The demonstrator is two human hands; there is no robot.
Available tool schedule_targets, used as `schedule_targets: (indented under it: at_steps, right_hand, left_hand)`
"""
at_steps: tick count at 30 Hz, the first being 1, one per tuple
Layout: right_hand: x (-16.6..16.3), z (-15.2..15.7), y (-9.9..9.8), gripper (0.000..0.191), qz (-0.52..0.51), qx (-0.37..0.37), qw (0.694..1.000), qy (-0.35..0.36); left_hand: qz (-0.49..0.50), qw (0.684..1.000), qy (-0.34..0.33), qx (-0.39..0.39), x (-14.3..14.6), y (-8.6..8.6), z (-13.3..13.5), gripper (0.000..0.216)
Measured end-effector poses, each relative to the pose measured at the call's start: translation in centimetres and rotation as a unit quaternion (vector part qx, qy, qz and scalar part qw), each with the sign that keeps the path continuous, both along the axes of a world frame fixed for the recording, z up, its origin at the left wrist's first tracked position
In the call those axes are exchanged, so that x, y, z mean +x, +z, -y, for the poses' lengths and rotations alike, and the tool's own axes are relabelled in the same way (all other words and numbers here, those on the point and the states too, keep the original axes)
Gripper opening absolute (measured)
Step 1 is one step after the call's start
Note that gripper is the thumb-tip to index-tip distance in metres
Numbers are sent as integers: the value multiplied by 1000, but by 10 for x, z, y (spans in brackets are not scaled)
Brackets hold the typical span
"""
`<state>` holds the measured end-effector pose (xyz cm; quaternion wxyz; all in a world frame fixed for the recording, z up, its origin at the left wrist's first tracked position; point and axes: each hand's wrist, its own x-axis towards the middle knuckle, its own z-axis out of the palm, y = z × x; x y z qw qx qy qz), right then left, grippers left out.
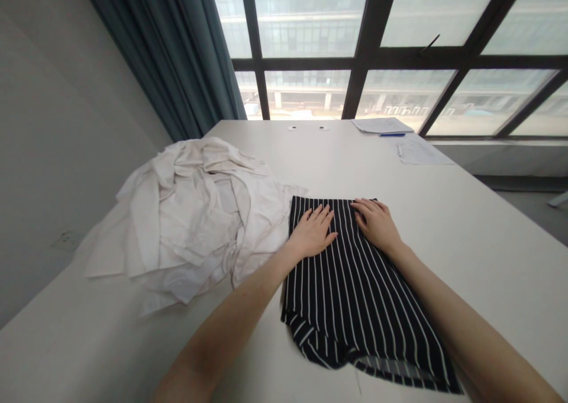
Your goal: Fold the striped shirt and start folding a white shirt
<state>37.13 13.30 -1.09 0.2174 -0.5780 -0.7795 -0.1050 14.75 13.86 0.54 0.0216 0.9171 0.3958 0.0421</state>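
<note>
A black garment with thin white stripes (350,296) lies spread on the white table, its straight edge away from me and its wider, open hem near me. The hem is rumpled at the near left. My left hand (312,231) rests flat on its upper left part, fingers spread. On the upper right edge lies my right hand (377,222), palm down with its fingers stretched out and slightly curved. Neither hand grips the cloth. What kind of garment it is I cannot tell for sure; it looks like a skirt.
A heap of crumpled white cloth (190,208) sits to the left, touching the striped garment's side. Papers (382,125) and a blue pen (392,135) lie at the far right of the table (501,261). Beyond stand windows and a blue-grey curtain (177,54).
</note>
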Motion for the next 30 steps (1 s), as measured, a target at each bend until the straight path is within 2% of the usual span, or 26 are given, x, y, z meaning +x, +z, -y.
schedule_targets:
  at_steps: [4, 7, 14, 21, 30]
  right_hand:
    - [1, 1, 3, 34, 7, -9, 996, 90]
    - [0, 1, 4, 34, 22, -24, 993, 114]
    - [-2, 0, 3, 38, 64, -51, 992, 91]
    - [-1, -1, 1, 45, 102, -80, 989, 66]
    - [-4, 0, 1, 48, 86, -81, 992, 35]
  left_hand:
    - [4, 1000, 5, 1, 0, -2, 0, 64]
    - [6, 1000, 14, -3, -1, -2, -1, 65]
    - [4, 999, 37, -23, -3, 0, -6, 75]
    - [-2, 999, 34, -22, -4, 0, -6, 74]
    - [10, 999, 47, -14, -10, 0, -13, 68]
